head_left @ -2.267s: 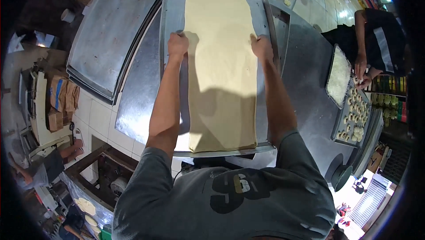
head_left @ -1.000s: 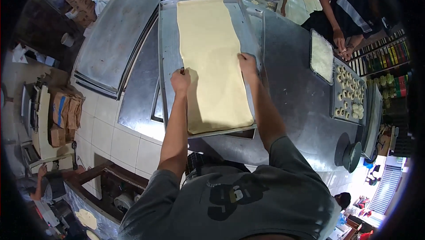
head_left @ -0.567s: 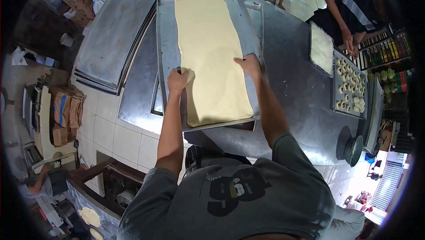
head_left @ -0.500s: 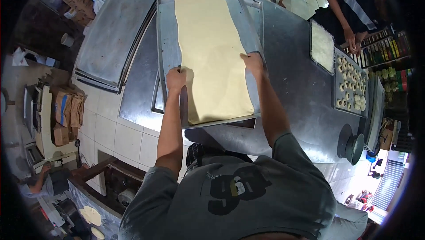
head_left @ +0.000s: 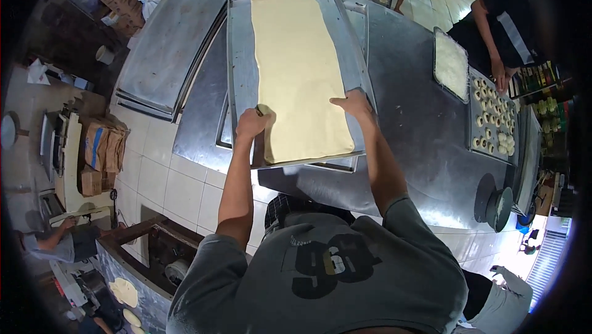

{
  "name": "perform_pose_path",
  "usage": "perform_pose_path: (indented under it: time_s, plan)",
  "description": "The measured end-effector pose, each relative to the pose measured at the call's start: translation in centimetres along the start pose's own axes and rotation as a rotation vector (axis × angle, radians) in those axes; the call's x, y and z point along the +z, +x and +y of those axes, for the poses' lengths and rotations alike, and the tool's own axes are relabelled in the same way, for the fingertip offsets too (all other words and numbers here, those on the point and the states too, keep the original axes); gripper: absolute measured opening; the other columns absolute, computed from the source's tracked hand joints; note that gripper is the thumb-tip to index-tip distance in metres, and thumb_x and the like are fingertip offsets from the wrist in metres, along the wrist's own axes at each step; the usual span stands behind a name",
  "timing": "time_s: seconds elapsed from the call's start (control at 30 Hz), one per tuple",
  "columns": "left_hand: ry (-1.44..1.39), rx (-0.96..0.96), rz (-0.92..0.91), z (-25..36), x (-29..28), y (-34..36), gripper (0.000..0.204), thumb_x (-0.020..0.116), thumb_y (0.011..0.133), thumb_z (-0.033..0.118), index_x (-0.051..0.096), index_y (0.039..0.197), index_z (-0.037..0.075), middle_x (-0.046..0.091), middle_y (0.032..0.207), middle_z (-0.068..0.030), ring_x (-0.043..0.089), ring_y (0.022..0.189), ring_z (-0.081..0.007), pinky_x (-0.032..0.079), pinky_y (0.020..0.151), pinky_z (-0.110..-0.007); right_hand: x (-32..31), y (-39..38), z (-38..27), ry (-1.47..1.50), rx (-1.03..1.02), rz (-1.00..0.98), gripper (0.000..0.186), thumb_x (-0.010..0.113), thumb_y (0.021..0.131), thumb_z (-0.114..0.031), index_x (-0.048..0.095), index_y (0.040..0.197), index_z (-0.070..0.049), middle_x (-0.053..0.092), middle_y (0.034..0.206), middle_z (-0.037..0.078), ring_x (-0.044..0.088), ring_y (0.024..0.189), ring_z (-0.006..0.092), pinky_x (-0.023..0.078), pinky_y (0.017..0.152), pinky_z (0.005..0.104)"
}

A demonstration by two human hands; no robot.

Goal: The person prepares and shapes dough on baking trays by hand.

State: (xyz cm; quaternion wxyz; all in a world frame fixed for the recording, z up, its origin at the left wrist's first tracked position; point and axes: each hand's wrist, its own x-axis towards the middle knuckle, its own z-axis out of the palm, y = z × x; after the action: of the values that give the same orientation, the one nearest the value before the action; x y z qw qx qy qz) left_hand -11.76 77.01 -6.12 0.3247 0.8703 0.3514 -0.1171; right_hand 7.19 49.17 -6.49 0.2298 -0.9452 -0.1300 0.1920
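Note:
A long sheet of pale rolled dough (head_left: pixel 299 75) lies flat in a large metal baking tray (head_left: pixel 242 57). My left hand (head_left: pixel 251 123) is closed on the tray's left side near its close end, thumb over the rim. On the opposite side my right hand (head_left: pixel 354 105) grips the tray too, its thumb reaching inward toward the dough's edge. Beneath it, part of another tray (head_left: pixel 336 164) shows over the steel table (head_left: pixel 407 118). Whether the dough tray rests fully on what is below cannot be seen.
Large empty trays (head_left: pixel 176 38) are stacked at the left. To the right are a tray of white shreds (head_left: pixel 451 66), a tray of small dough pieces (head_left: pixel 487 106) and a round scale-like pan (head_left: pixel 498 209). A co-worker (head_left: pixel 502 32) stands at the far right.
The near end of the tray sits slightly farther from me and looks lower. Both hands have shifted toward its near end along the sides. The whole view has moved slightly.

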Motion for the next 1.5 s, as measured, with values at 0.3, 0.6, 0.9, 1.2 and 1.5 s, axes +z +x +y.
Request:
perform_pose_path:
  time_s: [0.3, 0.6, 0.9, 1.2, 1.5]
  plan:
    - [0.158, 0.034, 0.185, 0.2, 2.9, -5.1, 0.037, 0.063, 0.08, 0.031, 0.056, 0.1, 0.0, 0.065, 0.092, -0.0244, 0.063, 0.089, -0.0411, 0.05, 0.08, -0.046, -0.7, -3.6, 0.1, -0.02, -0.044, -0.043, 0.052, 0.073, 0.071, -0.048, 0.067, 0.079, 0.003, 0.066, 0.072, 0.019, 0.065, 0.067, 0.0301, 0.047, 0.062, 0.0403]
    - [-0.163, 0.044, 0.221, -1.4, 4.3, -8.8, 0.038, 0.06, 0.083, 0.024, 0.047, 0.112, 0.003, 0.063, 0.095, -0.0285, 0.062, 0.089, -0.0438, 0.047, 0.081, -0.051, -2.4, -8.9, -0.8, -0.038, 0.088, -0.142, 0.039, 0.072, 0.073, -0.044, 0.068, 0.086, -0.007, 0.069, 0.086, 0.013, 0.065, 0.086, 0.0316, 0.049, 0.073, 0.0413]
    - [-0.177, 0.189, 0.181, -3.6, 4.0, -12.0, 0.037, 0.068, 0.073, 0.009, 0.049, 0.105, 0.004, 0.061, 0.091, -0.0207, 0.059, 0.092, -0.0403, 0.048, 0.08, -0.048, -0.6, -10.7, 2.6, -0.004, -0.034, -0.046, 0.039, 0.074, 0.072, -0.036, 0.067, 0.092, -0.003, 0.068, 0.089, 0.016, 0.065, 0.088, 0.0329, 0.05, 0.076, 0.0401]
    - [-0.532, 0.355, 0.404, -0.5, 5.2, -8.3, 0.045, 0.06, 0.088, 0.015, 0.047, 0.125, -0.006, 0.057, 0.114, -0.0247, 0.055, 0.111, -0.0356, 0.043, 0.095, -0.04, 1.3, -8.0, 1.5, 0.214, -0.032, 0.206, 0.048, 0.066, 0.082, -0.027, 0.054, 0.114, 0.007, 0.066, 0.095, 0.023, 0.063, 0.09, 0.0384, 0.049, 0.078, 0.042]
    - [-0.801, 0.196, 0.452, 3.5, 2.3, -1.4, 0.038, 0.054, 0.089, 0.012, 0.05, 0.123, -0.005, 0.058, 0.114, -0.0251, 0.056, 0.104, -0.0389, 0.044, 0.092, -0.044, 1.3, 0.1, -1.8, 0.342, 0.014, 0.39, 0.04, 0.06, 0.087, -0.021, 0.053, 0.116, 0.006, 0.065, 0.096, 0.022, 0.064, 0.088, 0.0344, 0.049, 0.077, 0.0412]
